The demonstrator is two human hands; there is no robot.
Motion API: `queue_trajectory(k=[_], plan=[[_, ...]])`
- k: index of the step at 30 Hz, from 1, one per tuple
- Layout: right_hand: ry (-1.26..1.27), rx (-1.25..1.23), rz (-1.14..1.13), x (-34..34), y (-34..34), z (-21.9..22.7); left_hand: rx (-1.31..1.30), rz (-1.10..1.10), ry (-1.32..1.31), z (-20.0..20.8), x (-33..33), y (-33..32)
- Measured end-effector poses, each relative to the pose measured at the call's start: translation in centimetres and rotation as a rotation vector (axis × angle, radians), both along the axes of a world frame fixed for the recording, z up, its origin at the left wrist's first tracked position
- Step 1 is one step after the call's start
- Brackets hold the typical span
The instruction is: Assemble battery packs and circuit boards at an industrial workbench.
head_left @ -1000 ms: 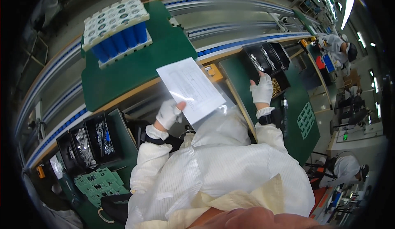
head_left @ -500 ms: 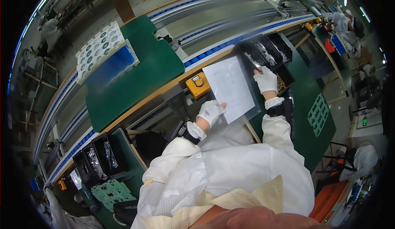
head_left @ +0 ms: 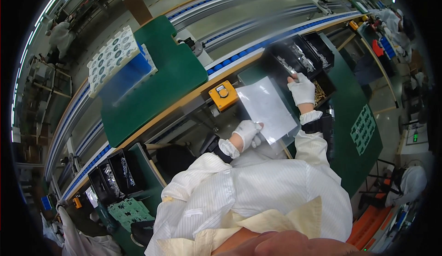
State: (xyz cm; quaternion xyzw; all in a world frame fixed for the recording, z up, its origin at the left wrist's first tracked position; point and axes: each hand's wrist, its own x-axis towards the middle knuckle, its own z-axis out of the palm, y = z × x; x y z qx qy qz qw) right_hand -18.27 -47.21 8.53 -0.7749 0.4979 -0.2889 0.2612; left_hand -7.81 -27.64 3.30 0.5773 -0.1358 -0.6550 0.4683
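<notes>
My left hand (head_left: 248, 134), in a white glove with bare fingertips, is closed at the left edge of a white sheet (head_left: 268, 109) with a glossy surface. Its thumb lies against that edge; the other fingers are curled. To the right of the sheet, my right hand (head_left: 302, 90), gloved the same way, has its fingers pinched together at the near side of a black bin (head_left: 280, 53) holding silvery parts. What lies between those fingertips is too small to make out. Beside this hand sits another black bin with small brass-coloured pieces (head_left: 318, 93).
A yellow control box (head_left: 223, 96) with a black knob sits left of the sheet. A green board (head_left: 156, 95) carries a white tray (head_left: 115, 58) with round recesses. Green cut-out plates (head_left: 363, 130) lie on the right table. More black bins (head_left: 113, 175) stand at lower left.
The sheet has shifted toward me and slightly right, and it now shines more. My left hand has moved right and nearer with it. My right hand stays beside the bins, its fingers still pinched.
</notes>
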Motion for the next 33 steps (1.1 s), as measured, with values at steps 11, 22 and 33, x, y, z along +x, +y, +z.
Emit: queue_trajectory(k=[11,22,33], plan=[[0.073,-0.089,0.045,-0.1,-0.5,-1.0,0.021,-0.008,0.318,-1.0,-0.9,-1.1],[0.113,-0.406,0.335,6.2,3.0,3.2,-0.372,0.318,-0.021,-0.9,7.7,8.1],[-0.348,-0.718,1.035,32.3,18.7,10.5,-0.251,1.082,-0.416,-4.1,16.4,20.1]])
